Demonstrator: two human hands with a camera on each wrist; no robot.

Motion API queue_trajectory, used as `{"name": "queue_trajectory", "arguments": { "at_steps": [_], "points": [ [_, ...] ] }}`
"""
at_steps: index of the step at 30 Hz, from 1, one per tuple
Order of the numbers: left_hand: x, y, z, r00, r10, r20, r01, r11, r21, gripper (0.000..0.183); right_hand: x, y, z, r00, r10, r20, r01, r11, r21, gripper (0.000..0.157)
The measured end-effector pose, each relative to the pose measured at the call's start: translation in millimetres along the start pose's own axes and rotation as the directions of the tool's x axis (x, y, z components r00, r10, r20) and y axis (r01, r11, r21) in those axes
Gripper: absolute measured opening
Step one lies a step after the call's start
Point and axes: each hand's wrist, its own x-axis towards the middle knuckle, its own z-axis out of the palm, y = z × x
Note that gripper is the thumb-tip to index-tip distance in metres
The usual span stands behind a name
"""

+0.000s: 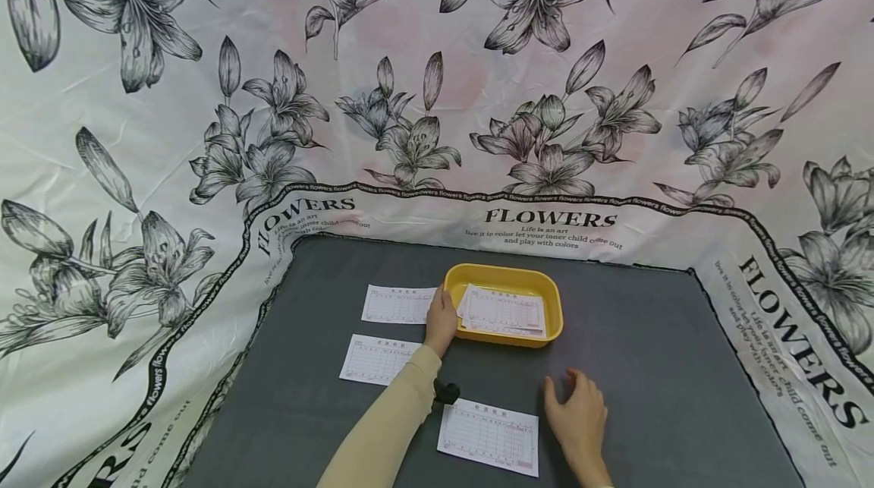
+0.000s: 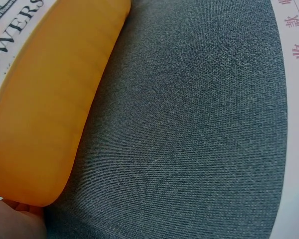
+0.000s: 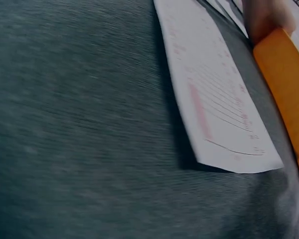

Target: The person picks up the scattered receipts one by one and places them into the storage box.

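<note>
My left hand (image 1: 441, 321) grips the left end of a yellow plastic tray (image 1: 556, 306). In the left wrist view, fingers (image 2: 15, 219) show at the lower corner of the tray (image 2: 55, 99). Inside the tray lie several printed paper slips (image 1: 505, 311), overlapping each other. My right hand (image 1: 579, 420) holds nothing, its thumb and fingers apart and loosely bent. Just left of it a single receipt slip (image 1: 488, 436) with red print lies on the cloth. The right wrist view shows that slip (image 3: 214, 89) with its near end lifted slightly off the surface.
Two more slips lie left of the tray: an upper slip (image 1: 396, 304), partly behind the left hand, and a lower slip (image 1: 378, 359), partly behind the sleeve. A dark grey cloth (image 1: 655, 351) covers the table, bordered by a flower-print sheet (image 1: 553, 226).
</note>
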Motion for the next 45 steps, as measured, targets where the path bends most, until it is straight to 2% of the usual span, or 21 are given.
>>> {"name": "queue_trajectory", "arguments": {
  "at_steps": [7,11,17,24,34,40,45],
  "points": [
    [-2.0,-1.3,-0.5,1.0,0.0,0.002,0.0,1.0,0.0,0.052,-18.1,2.9,1.2,1.0,-0.004,0.002,0.004,1.0,-0.025,0.047],
    [-2.1,-0.5,-1.0,1.0,0.014,0.006,-0.014,1.0,-0.004,0.052,-28.1,0.4,0.4,0.998,0.048,0.049,-0.045,0.997,-0.059,0.055],
    [-1.0,-0.2,-0.9,0.998,0.061,0.01,-0.06,0.998,-0.017,0.049,-44.4,-5.6,1.3,0.979,0.15,0.139,-0.136,0.985,-0.103,0.064],
    [0.3,-0.5,-1.5,0.998,0.053,0.018,-0.052,0.998,-0.022,0.05,-59.1,-9.9,1.2,0.977,0.163,0.14,-0.147,0.982,-0.118,0.069],
    [-0.2,-0.7,-2.4,0.999,0.035,0.018,-0.035,0.999,-0.016,0.051,-77.5,-4.6,5.0,0.976,0.177,0.128,-0.154,0.973,-0.171,0.052],
    [-0.9,-0.7,-1.8,1.0,0.023,0.018,-0.023,1.0,-0.014,0.051,-84.0,-1.0,9.8,0.995,0.097,0.027,-0.093,0.987,-0.129,0.036],
    [-1.4,-0.1,-1.2,0.999,0.031,0.014,-0.031,0.999,-0.013,0.05,-87.0,-1.3,12.8,0.999,0.036,-0.04,-0.039,0.995,-0.092,0.027]
  ]
}}
